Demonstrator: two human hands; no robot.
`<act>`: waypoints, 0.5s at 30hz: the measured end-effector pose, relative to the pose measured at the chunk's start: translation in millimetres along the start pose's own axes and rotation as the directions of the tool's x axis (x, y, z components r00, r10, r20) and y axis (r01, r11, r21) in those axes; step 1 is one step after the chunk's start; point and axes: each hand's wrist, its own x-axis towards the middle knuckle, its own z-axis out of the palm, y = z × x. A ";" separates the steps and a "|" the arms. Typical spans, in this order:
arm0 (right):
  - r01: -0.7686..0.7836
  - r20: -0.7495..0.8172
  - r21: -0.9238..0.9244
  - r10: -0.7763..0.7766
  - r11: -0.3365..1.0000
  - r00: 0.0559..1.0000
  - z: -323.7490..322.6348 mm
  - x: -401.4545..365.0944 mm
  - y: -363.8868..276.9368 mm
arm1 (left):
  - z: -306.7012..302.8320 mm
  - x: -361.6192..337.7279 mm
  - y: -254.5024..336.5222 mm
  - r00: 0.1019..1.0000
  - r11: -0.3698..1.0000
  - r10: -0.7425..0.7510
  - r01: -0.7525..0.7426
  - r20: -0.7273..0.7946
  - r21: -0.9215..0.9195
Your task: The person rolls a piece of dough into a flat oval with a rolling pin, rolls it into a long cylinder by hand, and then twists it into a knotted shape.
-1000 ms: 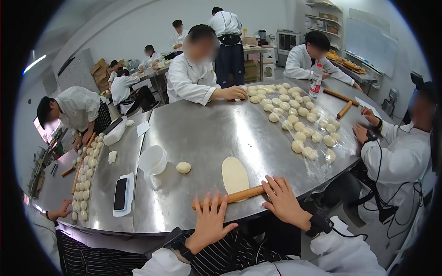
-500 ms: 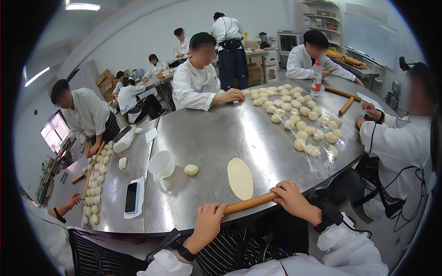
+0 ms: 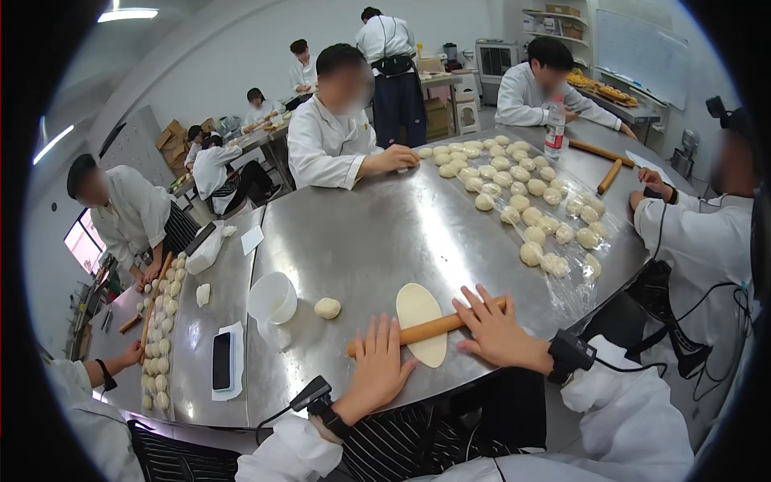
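Note:
A wooden rolling pin (image 3: 434, 328) lies across the middle of a flat oval dough sheet (image 3: 418, 302) on the steel table. My left hand (image 3: 376, 365) rests on the pin's left end, fingers stretched out and palm down. On the pin's right end lies my right hand (image 3: 499, 331), its fingers spread. Neither hand wraps around the wood. Parts of the dough show above and below the pin. Left of the dough sheet sits a single dough ball (image 3: 327, 308), beside a white plastic tub (image 3: 273, 298).
Many dough balls (image 3: 519, 202) sit under and around plastic film at the right. A bottle (image 3: 554, 132) and another rolling pin (image 3: 609, 177) stand or lie beyond. A phone (image 3: 222, 361) lies at left. Co-workers (image 3: 336, 132) surround the table.
The rolling pin has moved away from me, from the dough's near end onto its middle. My fingers have gone from curled over the pin to stretched out flat.

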 end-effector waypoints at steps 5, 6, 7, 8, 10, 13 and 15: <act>-0.044 -0.025 0.019 0.044 0.999 0.999 19.1 81.5 23.9 | 6.6 59.6 -31.3 0.994 0.992 -0.106 0.104 0.030 0.066; -0.044 -0.009 0.003 0.044 0.999 0.999 25.4 101.0 29.5 | 7.3 72.4 -36.7 0.990 0.988 -0.133 0.128 0.054 0.083; -0.042 -0.004 -0.017 0.042 0.999 0.999 29.1 119.5 33.9 | 9.5 84.4 -44.0 0.989 0.987 -0.142 0.139 0.038 0.078; -0.097 0.010 -0.011 0.097 0.995 0.995 30.2 134.4 36.3 | 13.5 96.1 -53.7 0.988 0.986 -0.151 0.149 0.019 0.077; -0.205 0.038 0.002 0.205 0.979 0.978 34.1 158.5 38.4 | 21.8 115.1 -72.4 0.985 0.983 -0.175 0.175 -0.003 0.061; -0.233 -0.034 0.026 0.234 0.972 0.972 41.4 197.7 47.0 | 39.2 141.9 -102.7 0.977 0.977 -0.203 0.207 -0.070 0.046; -0.254 -0.107 0.003 0.252 0.967 0.962 47.6 224.9 49.2 | 39.5 157.0 -116.1 0.962 0.972 -0.206 0.222 -0.178 0.076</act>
